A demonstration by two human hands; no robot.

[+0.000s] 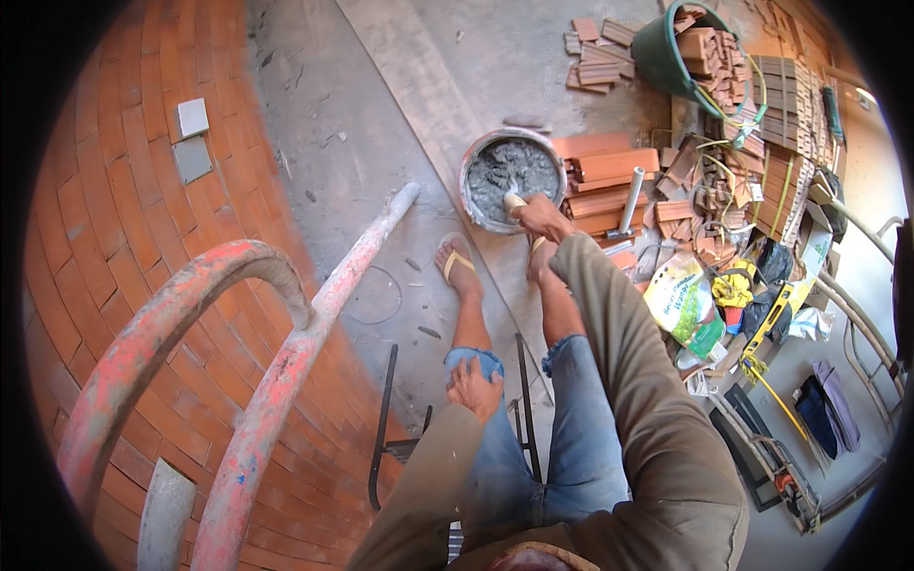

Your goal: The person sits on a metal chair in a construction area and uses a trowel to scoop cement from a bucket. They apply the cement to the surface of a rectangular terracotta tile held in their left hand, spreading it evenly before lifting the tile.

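Note:
My right hand reaches down to a round bucket between and just beyond my feet. It is closed round the light-coloured handle of a trowel, whose blade is sunk out of sight in wet grey mortar. The mortar looks lumpy and stirred, and its splashes coat the bucket's rim. My left hand lies on my left knee, on the frayed denim, with its fingers apart and nothing in it.
A red-flecked tubular metal frame rises on the left before a brick wall. Beside the bucket lie stacked terracotta bricks. Farther right are a green bucket of brick pieces, a yellow spirit level and a printed bag.

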